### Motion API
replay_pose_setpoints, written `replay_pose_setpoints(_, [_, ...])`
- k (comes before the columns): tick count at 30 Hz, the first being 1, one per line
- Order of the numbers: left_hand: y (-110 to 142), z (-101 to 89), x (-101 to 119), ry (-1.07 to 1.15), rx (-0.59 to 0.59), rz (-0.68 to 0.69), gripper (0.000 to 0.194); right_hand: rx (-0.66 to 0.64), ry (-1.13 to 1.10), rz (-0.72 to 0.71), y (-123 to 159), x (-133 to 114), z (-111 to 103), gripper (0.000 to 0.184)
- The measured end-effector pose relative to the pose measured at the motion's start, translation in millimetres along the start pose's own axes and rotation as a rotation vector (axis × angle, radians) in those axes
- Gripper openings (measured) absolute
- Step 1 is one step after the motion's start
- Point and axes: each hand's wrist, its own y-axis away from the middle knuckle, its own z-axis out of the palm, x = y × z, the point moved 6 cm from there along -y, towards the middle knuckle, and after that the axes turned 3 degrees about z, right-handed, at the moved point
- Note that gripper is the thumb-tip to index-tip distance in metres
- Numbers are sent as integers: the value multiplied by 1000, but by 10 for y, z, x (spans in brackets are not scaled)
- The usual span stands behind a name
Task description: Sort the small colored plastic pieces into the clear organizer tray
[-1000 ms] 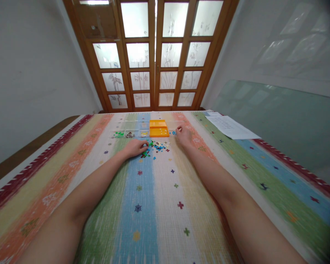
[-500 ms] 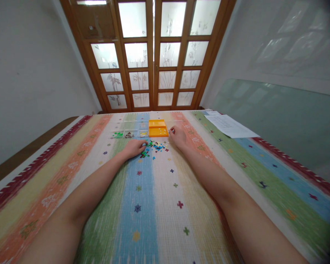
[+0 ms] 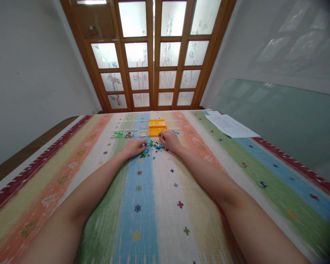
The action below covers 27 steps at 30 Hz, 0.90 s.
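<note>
A loose heap of small coloured pieces (image 3: 156, 147), mostly blue, green, dark red and pale yellow, lies on the cloth between my hands. At the heap's left edge rests my left hand (image 3: 134, 147), thumb and fingers closed together; anything in them is too small to make out. My right hand (image 3: 170, 140) is above the heap's right side, in front of the orange box (image 3: 153, 132), its fingertips pinched. What they hold, if anything, is hidden. The box has its lid (image 3: 156, 123) raised at the back, and the hand covers its front right corner.
Left of the orange box, clear compartments hold green pieces (image 3: 117, 135), brown pieces (image 3: 129, 134) and yellow pieces (image 3: 143, 134). Blue pieces (image 3: 176, 132) lie to its right. Printed paper sheets (image 3: 228, 124) are on the striped tablecloth (image 3: 165, 205) at the far right.
My right hand has moved left, from beside the orange box to its front right corner, uncovering the blue pieces on the right. My left hand has stayed nearly still.
</note>
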Motion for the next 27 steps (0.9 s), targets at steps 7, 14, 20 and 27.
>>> replay_pose_setpoints(7, [-11,48,-89,156,-1,7,25,-62,6,-264,65,-345,60,18])
replay_pose_setpoints(14, [-23,37,-203,187,68,-18,25,-173,-125,-407,121,-571,55,15])
replay_pose_setpoints(20, [10,-107,-572,172,247,-161,28,-237,-177,-418,136,-649,121,15])
replay_pose_setpoints(27, [208,-380,-1115,179,445,-427,33,-280,-166,-445,155,-622,204,16])
